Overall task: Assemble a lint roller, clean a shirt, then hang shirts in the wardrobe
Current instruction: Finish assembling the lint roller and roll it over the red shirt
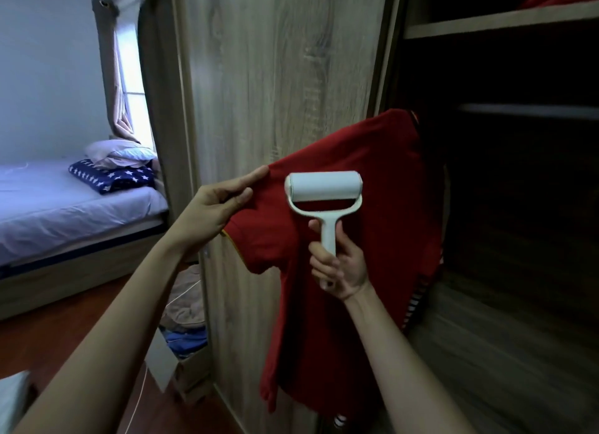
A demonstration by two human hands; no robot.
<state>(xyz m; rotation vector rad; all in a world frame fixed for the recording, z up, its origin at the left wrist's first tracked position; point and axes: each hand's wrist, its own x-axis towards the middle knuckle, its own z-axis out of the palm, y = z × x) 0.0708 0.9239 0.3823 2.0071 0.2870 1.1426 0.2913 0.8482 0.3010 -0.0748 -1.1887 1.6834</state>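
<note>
shirt (389,226), red, soft and light, hangs at the open edge of the wardrobe (275,77); it will likely give and bunch under pressure, so hold it taut from the shoulder, where your left hand (217,210) pinches the cloth. your right hand (337,265) is wrapped round the handle of the lint roller (325,187), stiff and light, its drum up against the fabric's upper part, though contact is hard to confirm. count: one red shirt, one roller, one striped garment (411,309) peeking behind, two hands.
</note>
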